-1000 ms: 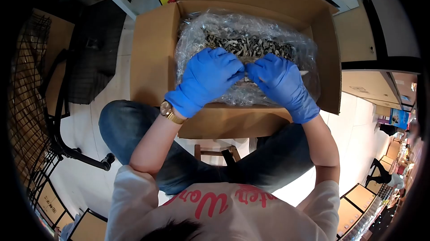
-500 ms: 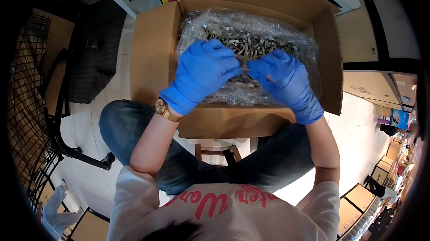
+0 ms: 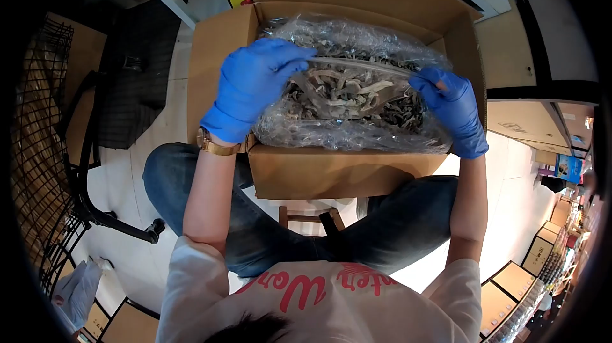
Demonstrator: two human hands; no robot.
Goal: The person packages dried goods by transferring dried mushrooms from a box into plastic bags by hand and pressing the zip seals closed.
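Note:
My left hand [image 3: 255, 85], in a blue glove, pinches the upper left corner of a clear zip bag [image 3: 357, 64]. The opposite corner is between the fingers of my right hand [image 3: 454, 112], gloved in the same blue. The bag's top edge is stretched taut between both hands. Pale, curled dried pieces [image 3: 347, 91] show through its plastic; their exact kind is unclear. Below it, a cardboard box [image 3: 344, 174] holds a crinkled clear plastic liner [image 3: 338, 136] with many dark dried strips [image 3: 405, 113] in it.
The open box sits in front of my knees, its flaps folded outward. A small wooden stool [image 3: 306, 217] shows beneath it. To the left stand a wheeled black frame [image 3: 89, 209] and a wire mesh basket [image 3: 38, 152]. Cabinets [image 3: 539, 126] line the right side.
My hands have moved apart, left hand to the left and right hand to the right. The zip bag, bunched between them before, is now spread out flat with its contents visible.

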